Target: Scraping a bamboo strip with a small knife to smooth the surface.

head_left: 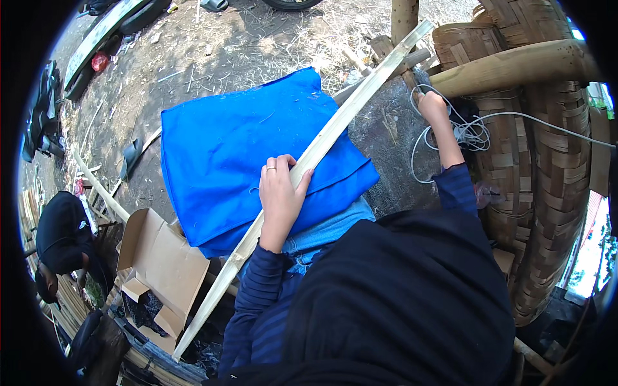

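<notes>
A long pale split-bamboo strip (335,125) runs slantwise across my lap, from the lower left to the upper right. My left hand (281,193) is closed on it near its middle, thumb on one side and fingers on the other. A blue cloth (222,151) covers my legs beneath the strip. My right hand (434,107), farther off to the right, is closed round a thin brown wooden handle (409,78). The far end of that handle is lost among the wood pieces under the strip, so its kind cannot be told.
Coiled white cable (473,134) lies beside my right forearm. Woven bamboo baskets (515,167) and a thick bamboo pole (515,67) stand at the right. At the lower left are an open cardboard box (164,257) and a bent-over person (61,235). A dark sandal (131,157) lies on the ground.
</notes>
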